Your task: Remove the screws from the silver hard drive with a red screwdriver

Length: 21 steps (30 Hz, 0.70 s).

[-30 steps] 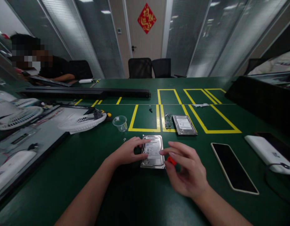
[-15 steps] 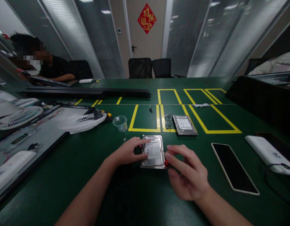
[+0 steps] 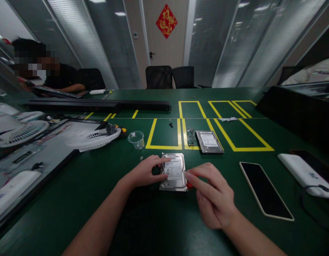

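A silver hard drive (image 3: pixel 176 167) with a white label lies on the green table in front of me. My left hand (image 3: pixel 147 172) reaches over its left side, index finger and thumb resting on the label and holding it down. At the drive's right edge my right hand (image 3: pixel 214 193) is closed in a pinch around a small red tool (image 3: pixel 190 185), mostly hidden by the fingers. A few tiny pale pieces (image 3: pixel 141 158) lie left of the drive, below a clear plastic cup (image 3: pixel 137 139).
A second hard drive (image 3: pixel 209 141) sits beyond, beside a clear crumpled item (image 3: pixel 191 137). To the right are a phone (image 3: pixel 266 190) and a white power bank (image 3: pixel 308 174). White fan parts (image 3: pixel 93 138) fill the left. A person (image 3: pixel 65 78) sits at the far left.
My right hand's fingers have closed in toward the drive's right edge, and the thumb and index now pinch the red tool more tightly. The left hand and drive have stayed put.
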Available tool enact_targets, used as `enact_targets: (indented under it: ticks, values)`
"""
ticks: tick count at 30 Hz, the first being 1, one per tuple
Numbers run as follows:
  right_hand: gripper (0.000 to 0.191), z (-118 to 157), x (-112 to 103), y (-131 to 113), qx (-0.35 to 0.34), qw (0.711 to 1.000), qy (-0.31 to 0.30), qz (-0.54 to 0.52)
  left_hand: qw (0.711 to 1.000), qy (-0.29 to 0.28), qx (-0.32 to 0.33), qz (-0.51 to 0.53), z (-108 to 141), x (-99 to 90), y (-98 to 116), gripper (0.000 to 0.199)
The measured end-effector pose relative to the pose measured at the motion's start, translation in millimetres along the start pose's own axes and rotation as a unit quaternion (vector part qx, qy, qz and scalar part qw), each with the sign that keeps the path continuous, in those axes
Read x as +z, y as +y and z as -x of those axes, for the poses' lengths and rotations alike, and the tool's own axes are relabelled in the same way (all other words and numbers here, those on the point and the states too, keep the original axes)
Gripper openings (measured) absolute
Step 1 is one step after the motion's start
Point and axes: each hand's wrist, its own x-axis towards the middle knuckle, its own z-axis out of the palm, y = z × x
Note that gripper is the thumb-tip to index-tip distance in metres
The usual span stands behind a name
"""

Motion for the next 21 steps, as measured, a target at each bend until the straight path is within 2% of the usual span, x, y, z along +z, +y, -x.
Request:
enact_targets:
  ticks: [7, 15, 21]
  values:
    - [0.06, 7, 3, 6, 0.011, 1.0, 0.009, -0.019, 1.0, -0.005, -0.005, 0.005, 0, -0.8, 0, 0.068]
    - [0.058, 6, 2, 4, 0.001, 0.999, 0.015, 0.032, 1.0, -0.008, -0.014, 0.002, 1, -1.9, 2, 0.068]
    - [0.056, 13, 1, 1, 0.02, 0.998, 0.022, 0.057, 1.0, -0.006, -0.008, 0.006, 0, -1.7, 2, 0.069]
